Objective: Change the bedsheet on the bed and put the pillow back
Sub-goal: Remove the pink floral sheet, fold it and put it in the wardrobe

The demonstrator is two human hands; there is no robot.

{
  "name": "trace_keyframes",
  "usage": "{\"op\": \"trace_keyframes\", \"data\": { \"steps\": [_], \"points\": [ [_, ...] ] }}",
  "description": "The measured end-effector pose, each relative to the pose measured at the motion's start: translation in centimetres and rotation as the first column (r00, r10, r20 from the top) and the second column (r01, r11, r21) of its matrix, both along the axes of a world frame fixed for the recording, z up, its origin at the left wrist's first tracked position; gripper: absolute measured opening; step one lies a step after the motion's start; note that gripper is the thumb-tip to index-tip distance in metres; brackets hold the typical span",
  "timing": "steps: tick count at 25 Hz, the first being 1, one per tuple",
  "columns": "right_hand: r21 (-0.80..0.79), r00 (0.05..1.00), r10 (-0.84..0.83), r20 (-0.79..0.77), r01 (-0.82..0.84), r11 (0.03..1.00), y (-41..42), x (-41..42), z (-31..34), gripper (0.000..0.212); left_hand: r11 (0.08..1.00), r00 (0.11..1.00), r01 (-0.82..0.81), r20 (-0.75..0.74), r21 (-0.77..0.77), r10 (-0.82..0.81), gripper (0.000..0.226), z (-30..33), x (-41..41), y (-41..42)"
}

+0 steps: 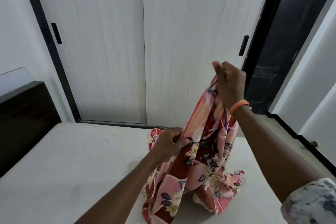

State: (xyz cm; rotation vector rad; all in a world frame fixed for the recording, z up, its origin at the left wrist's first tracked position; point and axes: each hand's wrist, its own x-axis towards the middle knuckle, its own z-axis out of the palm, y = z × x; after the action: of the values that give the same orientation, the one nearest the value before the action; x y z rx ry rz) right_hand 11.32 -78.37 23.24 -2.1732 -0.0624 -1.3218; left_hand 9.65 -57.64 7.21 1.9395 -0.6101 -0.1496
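Right hand (230,82), raised, fingers curled and pinching a gathered edge of the floral bedsheet (205,152); left hand (170,142), lower, fingers curled, gripping another fold. Below both hands the sheet hangs bunched onto the bare mattress (72,160): spreading apparently not begun, tucking and pillow left; no pillow in view. Beyond the fingers, closed wardrobe doors (127,42); to their left, a dark headboard (23,114)

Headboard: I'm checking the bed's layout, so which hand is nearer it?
Left. The left hand grips the bedsheet low, closer to the headboard; the right hand holds it higher, farther right.
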Motion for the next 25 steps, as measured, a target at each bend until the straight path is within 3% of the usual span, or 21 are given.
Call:
{"op": "trace_keyframes", "data": {
  "steps": [3,7,10,12,14,16,17,19,21,23,25],
  "points": [
    [0.079,1.0,-0.025,0.016,0.024,0.997,-0.5,0.8,0.7,0.054,1.0,0.998,0.005,0.061,0.015,-0.006,0.019,-1.7,-2.0,-1.6],
    [0.179,0.999,-0.05,0.011,0.047,0.983,-0.9,1.3,0.6,0.057,0.974,0.976,-0.209,0.044,-0.091,0.214,0.021,-1.7,-2.0,-2.9],
    [0.139,0.991,-0.124,-0.048,0.129,0.982,-1.5,1.1,0.7,0.058,0.901,0.937,-0.348,-0.054,-0.258,0.346,0.019,-1.6,-1.7,-2.2],
    [0.121,0.976,-0.189,-0.104,0.201,0.972,-2.2,1.0,0.3,0.058,0.889,0.937,-0.325,0.019,-0.321,0.349,0.022,-0.8,-1.1,-0.9],
    [0.14,0.963,-0.226,-0.148,0.247,0.959,-2.8,1.1,-0.4,0.059,0.957,0.945,-0.24,0.188,-0.163,0.269,0.032,0.4,0.4,0.9],
    [0.181,0.956,-0.237,-0.172,0.267,0.947,-3.6,1.4,-1.2,0.061,0.956,0.912,-0.293,0.306,0.024,0.272,0.036,1.5,2.2,2.6],
    [0.209,0.956,-0.237,-0.174,0.271,0.94,-4.0,1.5,-1.5,0.062,0.938,0.895,-0.346,0.312,0.031,0.32,0.038,1.7,3.0,3.4],
    [0.255,0.951,-0.254,-0.176,0.294,0.921,-4.8,1.7,-2.1,0.062,0.923,0.905,-0.375,0.183,-0.085,0.385,0.039,2.5,4.3,4.7],
    [0.263,0.943,-0.264,-0.202,0.313,0.913,-4.5,1.2,-2.7,0.057,0.937,0.952,-0.294,0.031,-0.188,0.304,0.024,4.5,4.4,4.5],
    [0.223,0.976,-0.129,-0.173,0.166,0.961,-1.7,0.7,-3.8,0.054,0.956,0.986,-0.165,-0.03,-0.244,0.163,0.01,7.4,3.7,2.7],
    [0.096,0.98,0.145,-0.137,-0.133,0.987,2.6,0.0,-5.5,0.061,0.959,0.998,-0.054,-0.051,-0.278,0.042,0.009,10.1,2.9,0.2]
  ]
}}
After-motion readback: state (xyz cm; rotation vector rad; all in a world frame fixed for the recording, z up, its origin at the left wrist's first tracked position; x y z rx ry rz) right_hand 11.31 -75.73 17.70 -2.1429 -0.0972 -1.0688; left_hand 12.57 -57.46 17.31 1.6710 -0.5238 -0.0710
